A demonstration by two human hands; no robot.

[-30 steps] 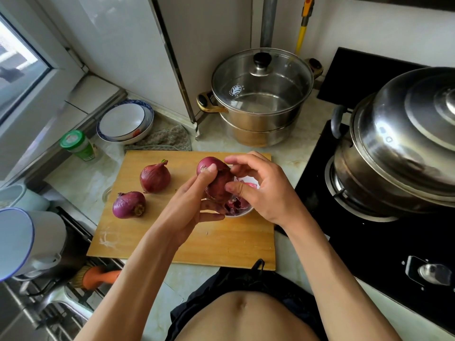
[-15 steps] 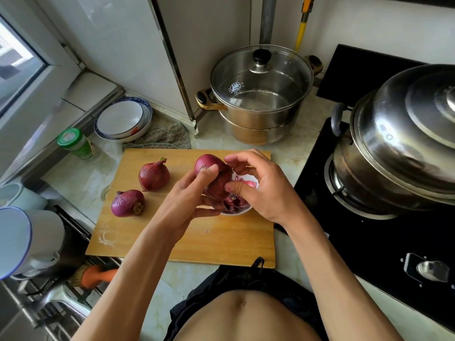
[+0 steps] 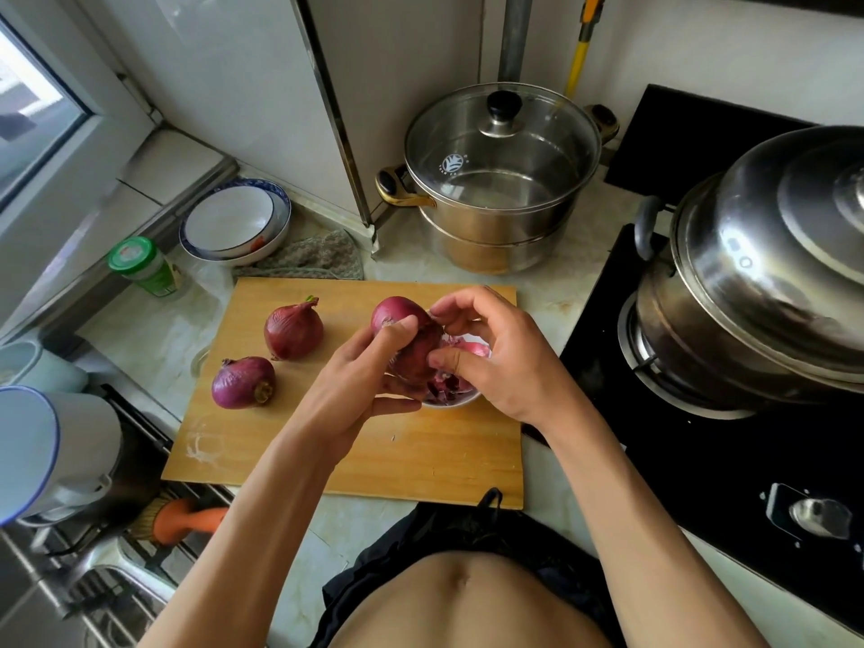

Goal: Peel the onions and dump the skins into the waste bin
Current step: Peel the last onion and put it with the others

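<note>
L hand [image 3: 360, 381] cups the red onion [image 3: 411, 339] from below, thumb pressed on top, fingers curled round it. It's held just above the small white bowl [image 3: 460, 400], prob so loose skin drops straight in. R hand [image 3: 502, 357] has its fingers bent in at the onion's right side, thumb and forefinger tips on the skin; looks like a pinch on a flap, but can't tell if a piece is actually lifted. Purple skins already lie in the bowl, which sits on the wooden cutting board [image 3: 421, 465] on the counter [image 3: 551, 292]. Two more onions, the rear one [image 3: 293, 332] and the front one [image 3: 243, 383], wait on the board's left, w/ skins on, well apart from the hands. No waste bin in view. Lidded steel pot [image 3: 502, 180] stands behind the board; big steamer [image 3: 766, 273] on the stove to the right.
</note>
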